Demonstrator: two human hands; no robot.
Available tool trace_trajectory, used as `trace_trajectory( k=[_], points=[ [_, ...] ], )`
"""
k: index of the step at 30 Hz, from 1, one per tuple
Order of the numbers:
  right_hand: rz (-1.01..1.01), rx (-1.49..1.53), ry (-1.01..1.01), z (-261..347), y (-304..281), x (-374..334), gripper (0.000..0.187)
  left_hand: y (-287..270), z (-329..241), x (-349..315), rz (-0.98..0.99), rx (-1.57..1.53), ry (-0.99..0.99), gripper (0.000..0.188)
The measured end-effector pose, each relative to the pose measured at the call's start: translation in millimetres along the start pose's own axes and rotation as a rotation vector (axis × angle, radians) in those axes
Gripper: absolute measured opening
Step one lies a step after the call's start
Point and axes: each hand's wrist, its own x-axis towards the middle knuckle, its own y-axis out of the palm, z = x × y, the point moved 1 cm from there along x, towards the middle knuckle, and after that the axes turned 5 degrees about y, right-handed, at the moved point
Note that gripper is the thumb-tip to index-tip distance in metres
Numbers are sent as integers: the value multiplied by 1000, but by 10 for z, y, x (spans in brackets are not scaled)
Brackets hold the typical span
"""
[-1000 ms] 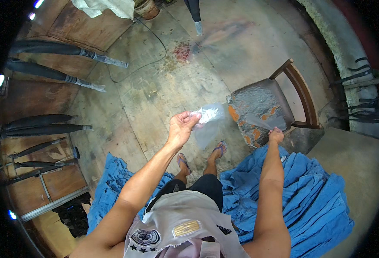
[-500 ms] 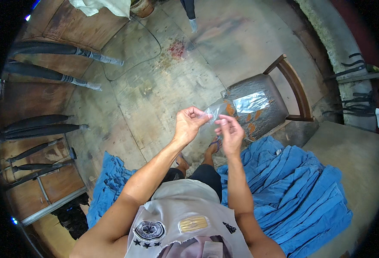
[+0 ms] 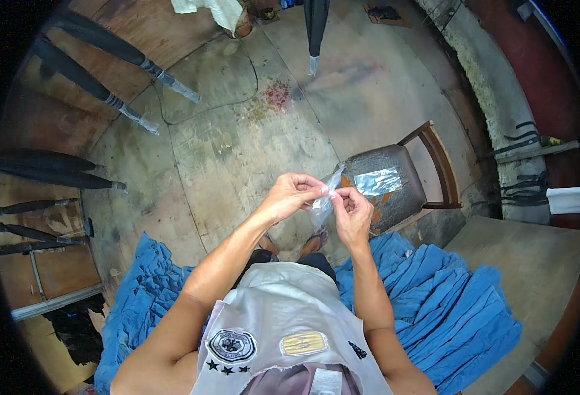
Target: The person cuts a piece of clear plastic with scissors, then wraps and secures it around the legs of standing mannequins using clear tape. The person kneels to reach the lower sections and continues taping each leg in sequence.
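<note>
In front of my body, a thin clear plastic bag [image 3: 321, 212] hangs crumpled between my two hands. My left hand [image 3: 298, 195] pinches it between thumb and fingertips, its other fingers curled. My right hand [image 3: 354, 216] closes on the bag from the other side, thumb against forefinger, and the fingertips of both hands almost meet. Beyond the right hand stands a chair [image 3: 412, 172] with a worn, peeling dark seat and a wooden backrest. A shiny, see-through plastic packet [image 3: 377, 182] lies flat on that seat.
Bunched blue cloth [image 3: 445, 306] lies to my right, with more blue cloth [image 3: 144, 289] to my left. Several dark padded poles [image 3: 115, 99], some with plastic-wrapped ends, jut in at the left. A thin cable [image 3: 258, 76] curves over the stained floor [image 3: 224, 171].
My right hand has closed its fingers on the plastic bag, next to the left hand's grip. The bag is more bunched, and the view has shifted a little.
</note>
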Motion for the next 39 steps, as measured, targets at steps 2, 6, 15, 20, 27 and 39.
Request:
trace_trajectory(
  k=[2,6,15,20,27,39],
  points=[
    [9,-16,-47,131,62,-58,13,-153,-46,-42,17,78,54,24],
    [-21,14,9,294,236,-171,14,-491,-67,-171,-33,131,191,22],
    [20,67,37,576,695,-437,17,-990,-87,-528,56,217,256,29],
    [-37,9,-37,759,892,-549,17,-1213,-152,-650,269,154,214,34],
    [133,-187,-194,1135,1021,-654,19,-1427,-238,-814,480,109,267,33],
    [268,-201,-290,1630,790,-792,19,-1612,-652,-1261,631,131,296,40]
  ],
)
